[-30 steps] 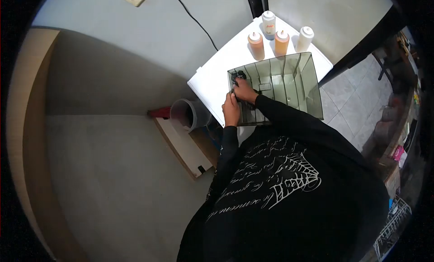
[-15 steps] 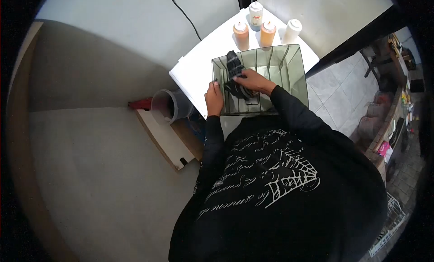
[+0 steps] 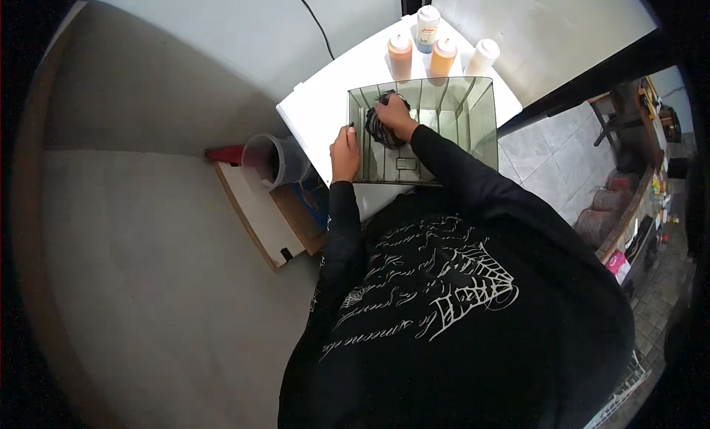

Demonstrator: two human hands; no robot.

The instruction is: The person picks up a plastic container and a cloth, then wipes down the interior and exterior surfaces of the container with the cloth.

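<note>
A see-through grey-green plastic bin (image 3: 484,129) with ribbed walls stands on a white table (image 3: 319,96) in front of me. My left hand (image 3: 345,155) grips the bin's left wall, fingers closed over its rim. Inside the bin, toward its left side, my right hand (image 3: 396,112) is closed on a bunched dark striped cloth (image 3: 379,133). The cloth lies against the inner left part of the bin, and my fingers partly cover it.
Behind the bin stand squeeze bottles: a brown one (image 3: 400,59), an orange one (image 3: 443,58), a white one (image 3: 484,57) and one with dark contents (image 3: 427,29). A clear bucket (image 3: 292,163) is left of the table. A cable (image 3: 316,18) runs along the wall.
My right hand has moved up and left within the bin, and the cloth is bunched more compactly beneath it. My left hand stays on the left rim.
</note>
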